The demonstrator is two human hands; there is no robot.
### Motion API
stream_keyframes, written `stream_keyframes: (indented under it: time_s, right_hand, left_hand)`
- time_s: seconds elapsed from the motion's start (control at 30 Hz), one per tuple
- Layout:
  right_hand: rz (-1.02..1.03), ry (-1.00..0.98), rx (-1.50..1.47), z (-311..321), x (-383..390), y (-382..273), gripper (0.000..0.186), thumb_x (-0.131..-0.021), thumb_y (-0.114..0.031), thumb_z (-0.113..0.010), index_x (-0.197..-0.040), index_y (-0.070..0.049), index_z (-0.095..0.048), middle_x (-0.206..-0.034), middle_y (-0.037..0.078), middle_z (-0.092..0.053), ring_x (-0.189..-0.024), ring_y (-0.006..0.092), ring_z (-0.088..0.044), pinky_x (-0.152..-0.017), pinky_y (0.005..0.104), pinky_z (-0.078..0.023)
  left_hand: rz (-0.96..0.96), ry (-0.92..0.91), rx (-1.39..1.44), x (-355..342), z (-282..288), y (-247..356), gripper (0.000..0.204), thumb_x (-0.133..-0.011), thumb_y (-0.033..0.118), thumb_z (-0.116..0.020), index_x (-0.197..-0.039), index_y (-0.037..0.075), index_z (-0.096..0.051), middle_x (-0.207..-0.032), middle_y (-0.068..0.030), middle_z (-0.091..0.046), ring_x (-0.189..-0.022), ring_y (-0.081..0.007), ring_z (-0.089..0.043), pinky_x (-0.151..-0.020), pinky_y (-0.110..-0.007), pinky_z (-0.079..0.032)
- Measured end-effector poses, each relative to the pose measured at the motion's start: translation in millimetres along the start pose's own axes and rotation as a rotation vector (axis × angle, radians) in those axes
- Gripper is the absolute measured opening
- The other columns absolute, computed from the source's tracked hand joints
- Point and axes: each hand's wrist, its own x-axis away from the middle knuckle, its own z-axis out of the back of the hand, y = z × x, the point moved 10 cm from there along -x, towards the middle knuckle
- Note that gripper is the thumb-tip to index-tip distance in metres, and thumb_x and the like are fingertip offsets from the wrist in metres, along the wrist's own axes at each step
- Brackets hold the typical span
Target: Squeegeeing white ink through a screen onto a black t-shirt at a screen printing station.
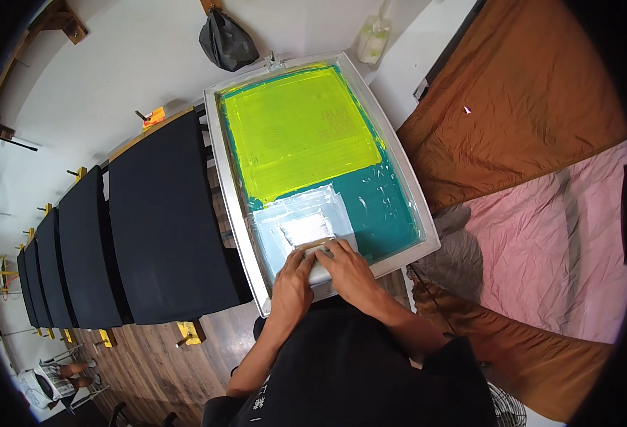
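Both hands grip a squeegee with a pale wooden handle at the near end of a printing screen. My left hand and my right hand sit side by side, fingers wrapped over the handle. Just beyond the squeegee, wet white ink lies on a light patch of mesh. A large yellow-green layer covers the far part of the screen, with teal mesh along the edges and near right. The pale frame surrounds it all. The squeegee's blade is hidden under my fingers.
Black padded boards stand in a row to the left, with yellow brackets at their ends. A black bag hangs on the white wall. Brown cloth and pink cloth drape at right. A fan stands lower right.
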Motion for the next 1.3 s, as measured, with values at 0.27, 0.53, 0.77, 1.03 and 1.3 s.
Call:
stream_keyframes:
  time_s: [0.27,0.53,0.77,1.03,1.3]
  right_hand:
    - [-0.007,-0.047,-0.036,-4.7,2.5,-1.5,0.046,-0.070,0.009,-0.058,-0.115,0.003,-0.062,-0.120,0.019,-0.056,-0.118,0.0363,-0.050,-0.096,0.0428,-0.046]
    - [-0.029,-0.135,-0.085,-4.0,1.9,-6.2,0.044,-0.070,0.009,-0.055,-0.114,0.005,-0.062,-0.119,0.020,-0.056,-0.117,0.0374,-0.049,-0.097,0.0436,-0.045]
    - [-0.053,-0.170,-0.080,-11.8,11.2,-2.1,0.044,-0.071,0.010,-0.054,-0.114,0.004,-0.062,-0.118,0.021,-0.056,-0.117,0.0375,-0.049,-0.097,0.0433,-0.045]
    - [0.051,0.039,0.042,9.1,19.5,-10.6,0.031,-0.080,0.001,-0.054,-0.109,0.003,-0.062,-0.115,0.020,-0.056,-0.114,0.0355,-0.052,-0.088,0.0413,-0.052]
    - [-0.012,-0.063,-0.034,-7.0,32.1,-0.4,0.044,-0.071,0.010,-0.054,-0.115,0.005,-0.061,-0.121,0.022,-0.055,-0.118,0.0377,-0.048,-0.101,0.0429,-0.042]
  left_hand:
    - [-0.023,0.053,0.004,2.6,7.9,6.5,0.059,-0.063,-0.018,-0.050,-0.120,-0.004,-0.059,-0.124,-0.0285,-0.056,-0.114,-0.0451,-0.055,-0.099,-0.045,-0.046]
    - [0.043,-0.040,0.036,8.8,0.5,-3.0,0.061,-0.065,-0.013,-0.057,-0.125,-0.003,-0.056,-0.127,-0.0260,-0.055,-0.122,-0.0401,-0.052,-0.101,-0.045,-0.043]
    - [0.021,-0.010,0.062,11.1,-0.2,2.6,0.058,-0.065,-0.016,-0.052,-0.121,-0.003,-0.060,-0.124,-0.0271,-0.057,-0.112,-0.0441,-0.057,-0.097,-0.046,-0.048]
    - [-0.001,-0.050,-0.023,17.1,-10.6,3.9,0.058,-0.067,-0.010,-0.057,-0.125,-0.002,-0.056,-0.127,-0.0261,-0.055,-0.121,-0.0404,-0.052,-0.100,-0.046,-0.044]
    - [-0.059,0.015,-0.051,22.1,-12.1,12.3,0.063,-0.064,-0.016,-0.054,-0.125,-0.001,-0.056,-0.127,-0.0253,-0.056,-0.117,-0.0421,-0.054,-0.097,-0.044,-0.048]
